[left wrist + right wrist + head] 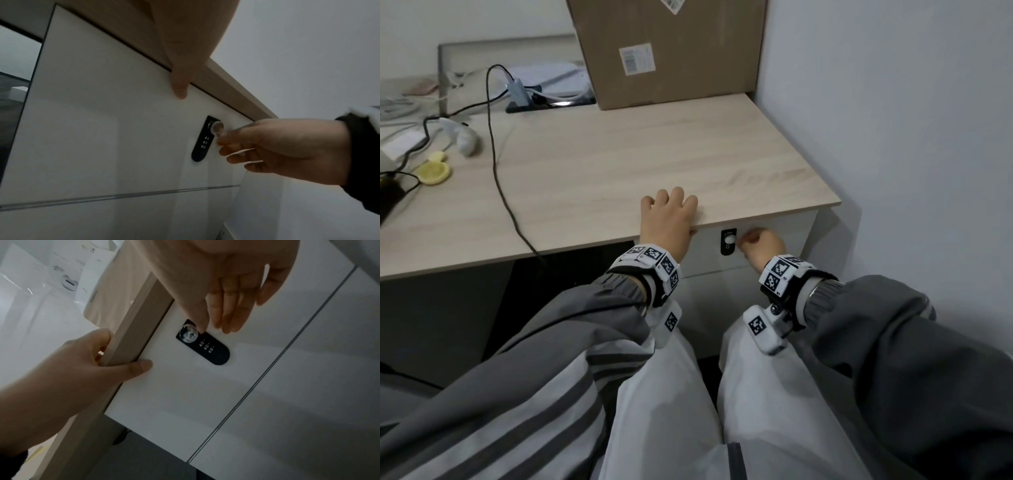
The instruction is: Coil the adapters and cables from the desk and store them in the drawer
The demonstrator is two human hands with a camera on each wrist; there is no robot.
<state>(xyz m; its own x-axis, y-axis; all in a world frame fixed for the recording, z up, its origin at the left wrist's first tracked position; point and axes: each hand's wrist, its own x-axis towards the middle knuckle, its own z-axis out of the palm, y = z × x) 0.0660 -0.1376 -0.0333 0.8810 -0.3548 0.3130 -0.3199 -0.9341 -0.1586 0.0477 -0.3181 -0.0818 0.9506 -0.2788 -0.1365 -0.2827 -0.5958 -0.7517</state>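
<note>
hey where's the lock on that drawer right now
In the head view the lock sits on the white drawer front, just under the desk edge, between the left hand gripping the edge and the right hand beside it.

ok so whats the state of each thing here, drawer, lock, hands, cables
drawer: closed
combination lock: knob touched by the right hand's fingertip, dials show 0-0-0
left hand: grips the desk edge
right hand: fingers at the knob
black cable: uncoiled on the desk
</note>
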